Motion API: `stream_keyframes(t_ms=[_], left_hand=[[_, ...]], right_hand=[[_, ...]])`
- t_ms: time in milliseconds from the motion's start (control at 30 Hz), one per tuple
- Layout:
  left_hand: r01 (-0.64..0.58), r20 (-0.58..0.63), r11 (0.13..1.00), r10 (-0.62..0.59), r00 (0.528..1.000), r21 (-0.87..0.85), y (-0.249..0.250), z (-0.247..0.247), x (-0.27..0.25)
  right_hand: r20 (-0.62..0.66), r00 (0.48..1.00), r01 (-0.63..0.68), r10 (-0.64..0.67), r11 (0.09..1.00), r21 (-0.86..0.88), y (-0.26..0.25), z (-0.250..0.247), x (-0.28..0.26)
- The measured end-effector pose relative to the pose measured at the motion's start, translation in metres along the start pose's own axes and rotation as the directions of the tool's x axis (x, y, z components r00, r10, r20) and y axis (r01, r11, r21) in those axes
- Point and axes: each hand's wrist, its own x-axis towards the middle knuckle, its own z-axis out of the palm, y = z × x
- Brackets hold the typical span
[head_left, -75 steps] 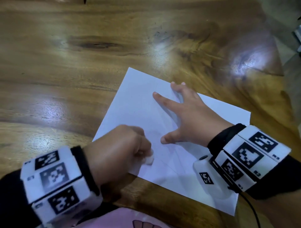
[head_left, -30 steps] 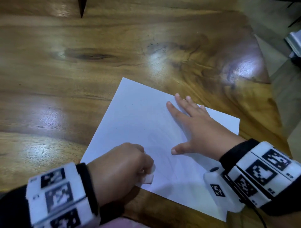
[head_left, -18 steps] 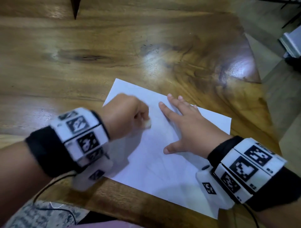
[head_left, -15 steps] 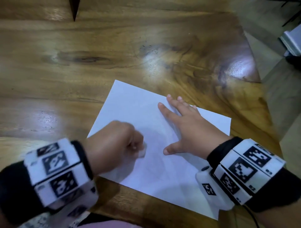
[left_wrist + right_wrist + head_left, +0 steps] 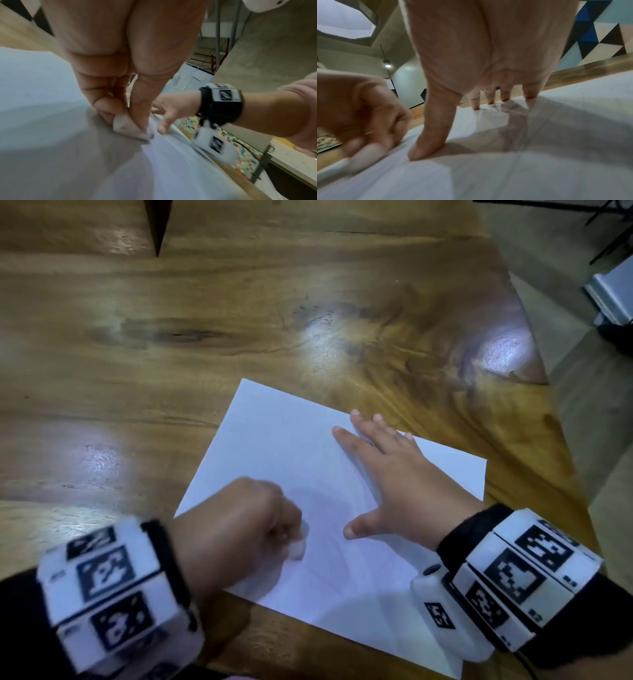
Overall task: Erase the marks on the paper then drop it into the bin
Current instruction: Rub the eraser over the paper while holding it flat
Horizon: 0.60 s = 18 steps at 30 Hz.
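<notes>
A: Count, paper?
B: One sheet of paper (image 5: 294, 460), lying on one wooden table (image 5: 171, 344).

A: Erasers?
B: One eraser (image 5: 127, 128), white, small.

A: Hands?
B: Two: one left hand (image 5: 236, 529), one right hand (image 5: 394, 487).

A: Wrist units?
B: Two marker-covered wrist bands, one on the left wrist (image 5: 113, 590), one on the right wrist (image 5: 520, 577).

A: Anything off the table?
B: One pale box-like object (image 5: 613, 289), on the floor at the far right.
</notes>
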Motion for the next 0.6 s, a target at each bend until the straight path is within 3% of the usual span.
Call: stream_keyframes(t_ms=[167, 367, 467, 500, 600], left_hand=[[0.137, -0.285, 0.988, -0.152, 0.947, -0.072, 0.0, -0.046, 0.069], [0.147, -0.33, 0.989, -0.135, 0.934, 0.012, 0.009, -0.051, 0.087], [0.14, -0.169, 0.99, -0.133, 0.977, 0.028, 0.009, -0.042, 0.073], [0.149, -0.164, 0.989, -0.144, 0.976, 0.015, 0.008, -0.043, 0.073], [0.178, -0.312, 0.981, -0.191, 0.931, -0.073, 0.006, -0.053, 0.085]], right_hand=[[-0.009, 1.0, -0.018, 0.018, 1.0, -0.009, 0.0, 0.001, 0.001], [-0.015, 1.0, -0.015, 0.015, 1.0, -0.006, 0.001, 0.001, 0.001], [-0.016, 1.0, -0.015, 0.015, 1.0, -0.018, 0.001, 0.001, 0.002], [-0.018, 1.0, -0.016, 0.015, 1.0, -0.019, 0.001, 0.001, 0.002], [-0.019, 1.0, -0.015, 0.015, 1.0, -0.002, 0.001, 0.001, 0.001]])
